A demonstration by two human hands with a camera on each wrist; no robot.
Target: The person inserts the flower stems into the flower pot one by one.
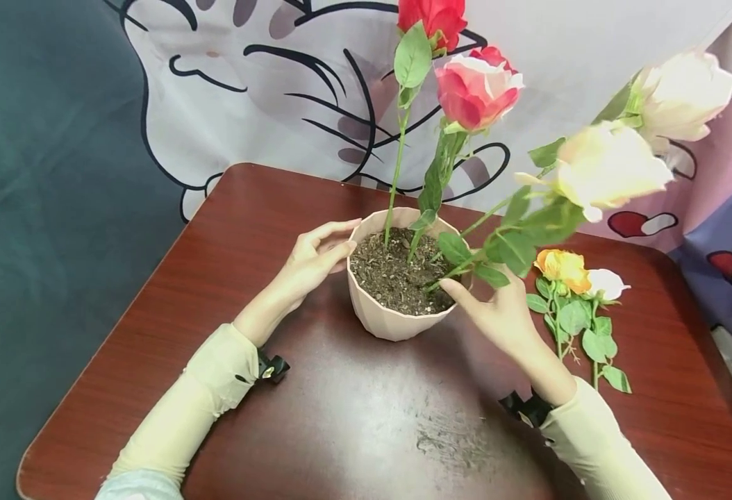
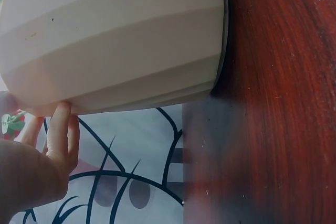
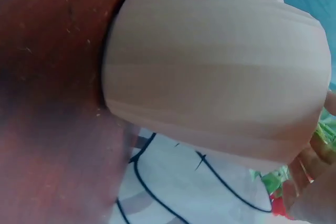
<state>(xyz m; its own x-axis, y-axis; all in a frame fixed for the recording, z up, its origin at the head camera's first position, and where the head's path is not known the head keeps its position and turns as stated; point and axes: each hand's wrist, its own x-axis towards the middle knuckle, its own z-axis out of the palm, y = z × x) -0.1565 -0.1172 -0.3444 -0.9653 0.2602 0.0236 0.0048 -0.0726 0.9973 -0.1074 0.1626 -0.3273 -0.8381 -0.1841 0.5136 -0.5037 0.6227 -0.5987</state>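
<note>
Head: pale pot (image 1: 378,321) upright between hands, near both. Left hand (image 1: 316,260) rests extended fingers against rim. Right hand (image 1: 505,312) nearer pale rose (image 1: 610,167), thumb over rim beside its stem; whether pinching, cannot tell. Stem slants from crumbly dark soil (image 1: 378,278) up over right hand.

Left wrist: fingertips touch smooth, faceted pot wall.

Right wrist: fingers at rim, grasp unclear; reddish wood-grain table (image 3: 47,156) under pot.

Indoor spot, exact kind unclear: brown table (image 1: 322,430), cartoon-cat backdrop (image 1: 235,118), green cloth (image 1: 47,173).
</note>
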